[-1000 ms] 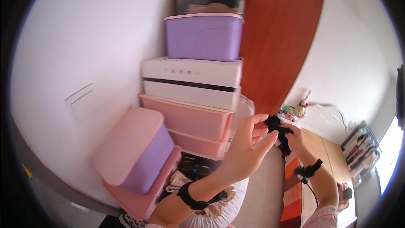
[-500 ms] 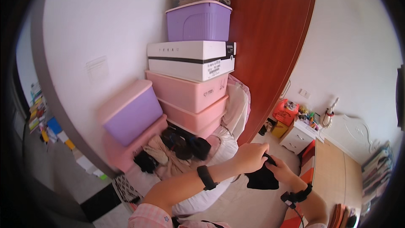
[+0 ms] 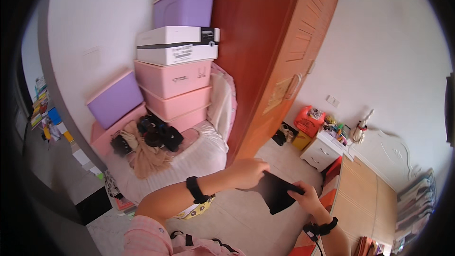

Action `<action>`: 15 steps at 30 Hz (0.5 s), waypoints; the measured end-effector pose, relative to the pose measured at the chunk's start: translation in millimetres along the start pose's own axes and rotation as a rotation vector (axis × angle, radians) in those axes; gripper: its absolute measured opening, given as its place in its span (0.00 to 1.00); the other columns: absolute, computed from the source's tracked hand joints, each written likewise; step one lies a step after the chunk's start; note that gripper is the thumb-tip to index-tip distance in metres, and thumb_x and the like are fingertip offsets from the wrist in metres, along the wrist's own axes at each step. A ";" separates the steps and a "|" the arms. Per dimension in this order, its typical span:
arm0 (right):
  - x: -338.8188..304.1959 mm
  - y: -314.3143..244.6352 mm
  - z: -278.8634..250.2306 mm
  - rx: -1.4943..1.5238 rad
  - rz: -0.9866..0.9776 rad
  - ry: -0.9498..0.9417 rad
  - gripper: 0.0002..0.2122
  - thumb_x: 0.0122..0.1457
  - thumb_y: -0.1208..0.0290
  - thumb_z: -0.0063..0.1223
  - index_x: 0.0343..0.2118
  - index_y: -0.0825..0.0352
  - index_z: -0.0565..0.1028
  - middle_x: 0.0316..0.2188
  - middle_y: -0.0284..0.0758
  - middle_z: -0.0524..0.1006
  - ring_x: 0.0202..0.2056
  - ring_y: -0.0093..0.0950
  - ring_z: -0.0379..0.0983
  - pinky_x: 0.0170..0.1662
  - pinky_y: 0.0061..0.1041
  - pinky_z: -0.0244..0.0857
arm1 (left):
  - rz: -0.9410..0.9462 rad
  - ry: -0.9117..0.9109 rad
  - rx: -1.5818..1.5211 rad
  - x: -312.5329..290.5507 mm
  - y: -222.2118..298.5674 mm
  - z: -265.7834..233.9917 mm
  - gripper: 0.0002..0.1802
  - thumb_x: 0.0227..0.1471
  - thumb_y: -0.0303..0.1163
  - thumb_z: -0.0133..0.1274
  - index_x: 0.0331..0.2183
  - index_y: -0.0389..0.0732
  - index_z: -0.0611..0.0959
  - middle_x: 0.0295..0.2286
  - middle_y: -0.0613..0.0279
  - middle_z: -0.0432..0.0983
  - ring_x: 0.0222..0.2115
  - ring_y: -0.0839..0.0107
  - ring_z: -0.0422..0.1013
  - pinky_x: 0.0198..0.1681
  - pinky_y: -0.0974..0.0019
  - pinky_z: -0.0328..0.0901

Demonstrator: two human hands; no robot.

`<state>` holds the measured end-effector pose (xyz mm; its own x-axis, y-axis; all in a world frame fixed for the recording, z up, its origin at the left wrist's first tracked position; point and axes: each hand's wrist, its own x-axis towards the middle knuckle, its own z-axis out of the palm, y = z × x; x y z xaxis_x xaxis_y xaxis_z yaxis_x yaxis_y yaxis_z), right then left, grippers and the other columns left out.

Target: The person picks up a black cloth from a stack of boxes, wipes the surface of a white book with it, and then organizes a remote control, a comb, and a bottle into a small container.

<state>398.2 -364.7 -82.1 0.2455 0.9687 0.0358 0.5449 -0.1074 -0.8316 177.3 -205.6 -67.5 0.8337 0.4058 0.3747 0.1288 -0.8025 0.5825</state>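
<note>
My left hand (image 3: pixel 250 172) grips the upper left edge of a small black stretchy garment (image 3: pixel 277 196). At its right edge, my right hand (image 3: pixel 307 199) pinches the band between thumb and fingers. The cloth is pulled wide between both hands and hangs over the floor. Its exact kind is not plain. To the left, a pile of dark socks or small clothes (image 3: pixel 156 132) and a beige garment (image 3: pixel 142 154) lie on a white-covered cushion (image 3: pixel 204 154), apart from my hands.
Pink bins (image 3: pixel 175 80), a white box (image 3: pixel 163 47) and a purple bin (image 3: pixel 185 9) are stacked by a red-brown wardrobe (image 3: pixel 258 42). Another purple bin (image 3: pixel 116 98) leans at the wall. On the right stand a white nightstand (image 3: pixel 320 151) and a bed (image 3: pixel 365 194).
My view has turned right, showing the wardrobe's doors. My hands have moved apart, and the black garment, bunched before, is now stretched between them.
</note>
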 end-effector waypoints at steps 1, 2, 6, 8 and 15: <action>2.3 -1.8 -4.7 -0.040 -0.007 -0.010 0.09 0.52 0.72 0.57 0.33 0.70 0.74 0.22 0.27 0.72 0.26 0.16 0.66 0.30 0.18 0.62 | 0.012 0.114 0.045 2.8 -2.2 3.4 0.07 0.48 0.28 0.49 0.33 0.40 0.77 0.30 0.54 0.74 0.34 0.53 0.71 0.36 0.57 0.64; 7.6 -1.9 -7.5 -0.038 0.002 0.001 0.09 0.52 0.72 0.57 0.33 0.70 0.74 0.22 0.27 0.72 0.26 0.16 0.66 0.30 0.18 0.62 | -0.002 0.193 0.050 7.1 -1.7 0.8 0.07 0.47 0.28 0.50 0.32 0.42 0.78 0.29 0.56 0.73 0.33 0.54 0.69 0.36 0.58 0.64; 44.6 -26.1 -10.5 -0.250 -0.298 0.200 0.07 0.50 0.72 0.58 0.31 0.69 0.75 0.23 0.38 0.74 0.25 0.28 0.71 0.29 0.23 0.64 | 0.085 0.563 0.311 34.8 -6.3 -28.4 0.06 0.41 0.26 0.55 0.27 0.45 0.80 0.27 0.62 0.67 0.33 0.59 0.63 0.37 0.58 0.59; 72.7 -57.2 -12.5 -0.385 -0.428 0.363 0.06 0.48 0.73 0.58 0.28 0.68 0.76 0.23 0.40 0.72 0.25 0.37 0.70 0.28 0.30 0.64 | -0.007 0.689 0.356 54.7 -8.1 -46.0 0.05 0.39 0.27 0.56 0.25 0.47 0.81 0.25 0.64 0.67 0.32 0.59 0.64 0.35 0.57 0.57; 204.6 -171.5 -27.2 -0.402 -0.520 0.721 0.09 0.50 0.68 0.56 0.26 0.70 0.73 0.17 0.45 0.73 0.22 0.44 0.72 0.26 0.34 0.64 | 0.094 1.254 0.107 137.2 -42.6 -134.1 0.08 0.46 0.28 0.55 0.33 0.43 0.82 0.11 0.64 0.62 0.12 0.74 0.60 0.17 0.69 0.55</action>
<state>376.7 -154.1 83.0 0.2555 0.5617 0.7869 0.9242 0.0969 -0.3693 214.1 -57.1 55.9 -0.2320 0.4335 0.8708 0.1884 -0.8582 0.4774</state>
